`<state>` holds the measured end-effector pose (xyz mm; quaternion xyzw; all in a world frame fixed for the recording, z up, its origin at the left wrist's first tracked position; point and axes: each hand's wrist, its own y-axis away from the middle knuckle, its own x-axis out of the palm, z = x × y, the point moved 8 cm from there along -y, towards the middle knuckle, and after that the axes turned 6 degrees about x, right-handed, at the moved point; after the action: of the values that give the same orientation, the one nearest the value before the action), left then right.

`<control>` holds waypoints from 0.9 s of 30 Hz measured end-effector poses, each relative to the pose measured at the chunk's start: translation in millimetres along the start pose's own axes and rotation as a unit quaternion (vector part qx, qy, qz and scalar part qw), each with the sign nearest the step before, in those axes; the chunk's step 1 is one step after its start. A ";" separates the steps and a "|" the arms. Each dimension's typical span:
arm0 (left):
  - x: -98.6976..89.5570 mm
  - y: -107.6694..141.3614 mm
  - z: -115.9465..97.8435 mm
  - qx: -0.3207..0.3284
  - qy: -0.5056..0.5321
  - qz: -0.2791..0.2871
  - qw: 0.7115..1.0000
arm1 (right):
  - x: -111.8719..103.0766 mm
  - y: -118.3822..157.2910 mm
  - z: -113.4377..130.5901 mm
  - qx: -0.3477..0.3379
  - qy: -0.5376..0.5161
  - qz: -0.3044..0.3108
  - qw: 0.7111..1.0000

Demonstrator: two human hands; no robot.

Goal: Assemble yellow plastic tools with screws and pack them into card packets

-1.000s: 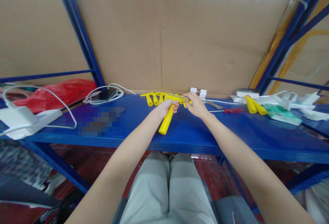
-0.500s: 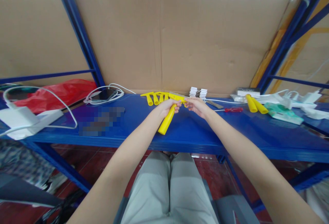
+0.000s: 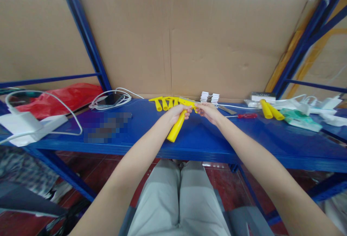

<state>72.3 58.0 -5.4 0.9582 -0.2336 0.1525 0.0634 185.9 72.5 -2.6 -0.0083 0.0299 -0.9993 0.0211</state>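
Note:
My left hand (image 3: 180, 114) is wrapped round a yellow plastic scraper (image 3: 176, 129), whose round handle slants down towards the table's front edge. The wide head of this scraper points up and to the right. At the head's right end my right hand (image 3: 205, 111) is closed, its fingertips pinching there. Whether a small part is also between those fingers is hidden. Just behind my left hand, several similar yellow scrapers (image 3: 165, 104) lie in a row. To the right are flat grey metal strips (image 3: 227, 110) and a red-handled screwdriver (image 3: 246, 115).
White stacked pieces (image 3: 209, 97) stand by the cardboard wall (image 3: 217, 41). Two yellow tubes (image 3: 271, 110) and a green packet (image 3: 300, 120) lie right on the blue table (image 3: 211, 142). Left are a coiled white cable (image 3: 94, 102), a red bag (image 3: 65, 98) and a white adapter (image 3: 20, 125).
Almost nothing differs. Both hands keep their places on the yellow scraper, and the view has shifted very slightly.

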 end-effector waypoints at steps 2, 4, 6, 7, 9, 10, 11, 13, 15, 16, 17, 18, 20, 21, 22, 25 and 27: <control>0.1 -1.0 0.3 0.001 0.001 0.008 1.000 | -0.4 -1.2 0.6 -0.007 0.004 -0.005 1.000; -0.4 -2.6 0.9 0.002 0.003 0.016 1.000 | -0.5 -2.6 0.6 -0.008 0.008 -0.012 1.000; -1.2 -4.3 0.9 0.006 0.012 0.023 1.000 | -0.7 -3.8 1.0 -0.008 0.013 -0.020 1.000; -1.6 -5.1 0.8 0.008 0.016 0.026 0.999 | -0.8 -4.1 1.6 -0.010 0.017 -0.024 1.000; -2.4 -5.9 0.8 0.010 0.021 0.028 0.999 | -0.8 -4.0 3.6 -0.017 0.030 -0.030 0.999; -2.5 -5.8 0.7 0.009 0.020 0.029 0.999 | -0.6 -3.6 4.8 -0.022 0.039 -0.031 0.998; -2.3 -5.3 0.5 0.008 0.018 0.030 0.999 | -0.6 -2.9 6.3 -0.028 0.052 -0.034 0.998; -1.0 -3.5 -0.6 0.006 0.014 0.031 0.999 | -0.9 -1.1 10.0 -0.048 0.084 -0.040 0.995; 0.2 -1.4 -2.4 0.008 0.010 0.031 0.999 | -0.5 0.0 14.0 -0.073 0.122 -0.040 0.989; 0.4 -0.5 -3.3 0.009 0.008 0.029 1.000 | -0.4 -0.1 15.8 -0.087 0.139 -0.039 0.986; 0.3 0.2 -4.0 0.010 0.009 0.025 1.000 | -1.4 -0.7 17.9 -0.103 0.152 -0.040 0.982; -0.3 0.6 -4.6 0.010 0.012 0.020 1.000 | -4.1 -1.5 20.8 -0.122 0.161 -0.048 0.978; -2.4 0.7 -5.9 0.015 0.025 0.009 1.000 | -16.5 -3.1 29.5 -0.171 0.178 -0.089 0.965; -3.8 0.4 -6.7 0.018 0.033 0.004 0.999 | -25.3 -3.3 35.4 -0.200 0.193 -0.118 0.953; -5.3 0.2 -7.5 0.021 0.039 -0.002 0.999 | -34.4 -3.1 41.6 -0.225 0.219 -0.146 0.938; -9.6 0.1 -10.3 0.031 0.056 -0.018 0.998 | -56.0 -1.4 60.5 -0.283 0.361 -0.186 0.869; -10.9 0.5 -12.5 0.038 0.081 -0.024 0.996 | -66.2 2.3 69.7 -0.313 0.458 -0.181 0.812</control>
<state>59.6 64.7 3.0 0.9498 -0.1983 0.2368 0.0492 253.4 68.9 65.8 0.4385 0.3452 -0.8101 -0.1799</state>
